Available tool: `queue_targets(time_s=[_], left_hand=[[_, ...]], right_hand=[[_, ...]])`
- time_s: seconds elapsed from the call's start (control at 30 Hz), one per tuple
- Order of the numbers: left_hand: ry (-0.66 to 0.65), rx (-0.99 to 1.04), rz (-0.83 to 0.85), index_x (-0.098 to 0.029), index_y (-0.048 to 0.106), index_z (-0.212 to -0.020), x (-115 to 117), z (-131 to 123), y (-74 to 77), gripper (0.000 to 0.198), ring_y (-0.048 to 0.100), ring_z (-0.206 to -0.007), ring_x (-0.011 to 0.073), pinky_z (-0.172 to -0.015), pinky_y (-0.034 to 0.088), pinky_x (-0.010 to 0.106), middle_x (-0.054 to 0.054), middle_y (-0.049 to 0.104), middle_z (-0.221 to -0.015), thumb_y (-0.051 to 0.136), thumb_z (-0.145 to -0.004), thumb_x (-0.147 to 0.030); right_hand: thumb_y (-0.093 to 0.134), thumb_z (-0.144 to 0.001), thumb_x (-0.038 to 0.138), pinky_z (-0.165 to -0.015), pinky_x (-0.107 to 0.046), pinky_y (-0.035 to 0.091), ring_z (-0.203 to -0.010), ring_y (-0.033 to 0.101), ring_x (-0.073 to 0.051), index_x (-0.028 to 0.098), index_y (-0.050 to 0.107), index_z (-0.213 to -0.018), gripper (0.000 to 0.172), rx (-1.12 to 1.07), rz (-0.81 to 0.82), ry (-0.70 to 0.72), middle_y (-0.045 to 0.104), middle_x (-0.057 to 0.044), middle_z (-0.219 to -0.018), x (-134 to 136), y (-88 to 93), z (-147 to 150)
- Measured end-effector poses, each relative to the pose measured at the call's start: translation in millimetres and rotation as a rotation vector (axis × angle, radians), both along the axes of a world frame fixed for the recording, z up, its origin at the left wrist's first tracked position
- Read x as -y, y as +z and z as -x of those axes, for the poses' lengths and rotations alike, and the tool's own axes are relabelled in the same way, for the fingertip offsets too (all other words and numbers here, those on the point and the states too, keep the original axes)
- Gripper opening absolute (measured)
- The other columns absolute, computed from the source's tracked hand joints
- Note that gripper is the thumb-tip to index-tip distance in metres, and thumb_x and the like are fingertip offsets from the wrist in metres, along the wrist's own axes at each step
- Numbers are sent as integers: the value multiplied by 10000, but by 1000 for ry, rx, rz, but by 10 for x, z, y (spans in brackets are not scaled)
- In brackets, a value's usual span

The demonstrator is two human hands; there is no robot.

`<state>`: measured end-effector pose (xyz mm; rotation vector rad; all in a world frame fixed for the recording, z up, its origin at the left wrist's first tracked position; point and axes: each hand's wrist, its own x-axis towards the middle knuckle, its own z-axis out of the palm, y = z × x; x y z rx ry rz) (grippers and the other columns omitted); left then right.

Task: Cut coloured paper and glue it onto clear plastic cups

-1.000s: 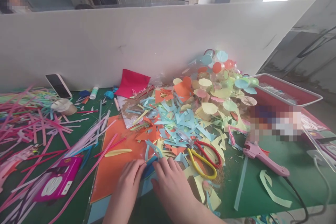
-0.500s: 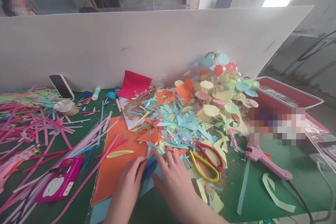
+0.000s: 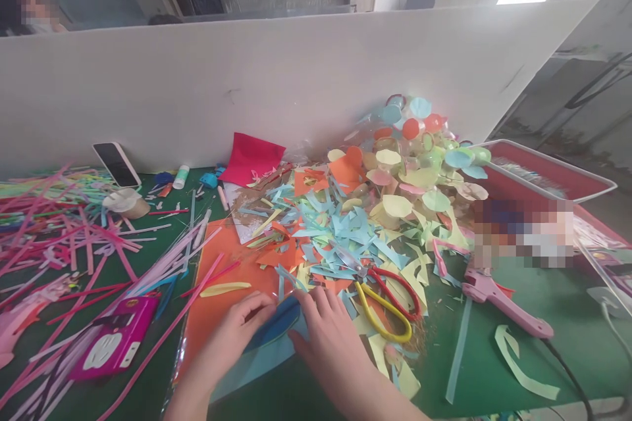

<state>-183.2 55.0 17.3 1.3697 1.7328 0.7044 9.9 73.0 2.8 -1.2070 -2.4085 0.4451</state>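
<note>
Between my hands is a dark-blue rounded piece with a thin curved rim [image 3: 276,325], over a light-blue paper sheet [image 3: 251,375]. What the piece is made of I cannot tell. My left hand [image 3: 239,329] holds its left side, the thumb and fingers curled at the edge. On the other side, my right hand [image 3: 328,335] grips the right edge, with its fingertips over the rim. Part of the piece is hidden by both hands. Scissors with red and yellow handles [image 3: 390,309] lie just right of my right hand, on paper scraps [image 3: 350,230].
A pink glue gun [image 3: 508,306] with a cord lies right. Behind the scraps are plastic pieces with coloured paper discs [image 3: 395,158]. Strips [image 3: 83,230], a magenta box [image 3: 118,342] and a phone [image 3: 117,164] are left. A white board [image 3: 296,79] stands behind; another person is beyond it.
My left hand has shifted left and its fingers have opened out a little, so more of the blue rounded piece and the light-blue sheet shows. My right hand has barely moved.
</note>
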Motion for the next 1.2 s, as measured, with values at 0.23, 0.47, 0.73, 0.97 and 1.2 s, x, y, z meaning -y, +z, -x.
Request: queue_targets(time_s=[0.23,0.47,0.73,0.97,1.2], left_hand=[[9,-35,-7,-232,590,-757,28,-4,-79,330,600,-830,170,-812,512,238,6,623,-833,555,-837,-550],[-55,-97,18,-266,580,-844,69,-36,-41,319,569,-1007,193,-964,466,297,19,611,-950,471,-881,-564],[-191,-189,136,-265,527,-823,32,-70,14,345,485,-1024,210,-953,423,331,6,572,-932,375,-938,-552],[-148,-193,129,-270,548,-834,72,-66,-61,351,490,-1046,213,-949,412,324,3,580,-956,396,-931,-571],[-192,-181,141,-260,534,-801,50,-95,13,380,490,-1009,216,-930,406,334,2,575,-926,401,-925,-594]], right_hand=[[702,-801,122,-780,-454,561,-935,611,-292,186,585,-1181,403,18,73,19,625,-85,-1044,1,-12,-26],[703,-810,128,-790,-459,558,-940,608,-300,177,595,-1156,365,18,95,11,626,-92,-1044,10,-50,-30],[730,-795,145,-749,-451,561,-927,618,-309,182,596,-1144,375,88,33,35,636,-94,-1031,-3,-83,-80],[724,-809,167,-710,-425,560,-866,618,-283,195,622,-1005,223,58,12,61,645,-60,-964,19,-80,-85],[693,-835,165,-738,-415,540,-883,603,-278,206,642,-1003,181,28,51,46,643,-55,-959,23,-72,-82]])
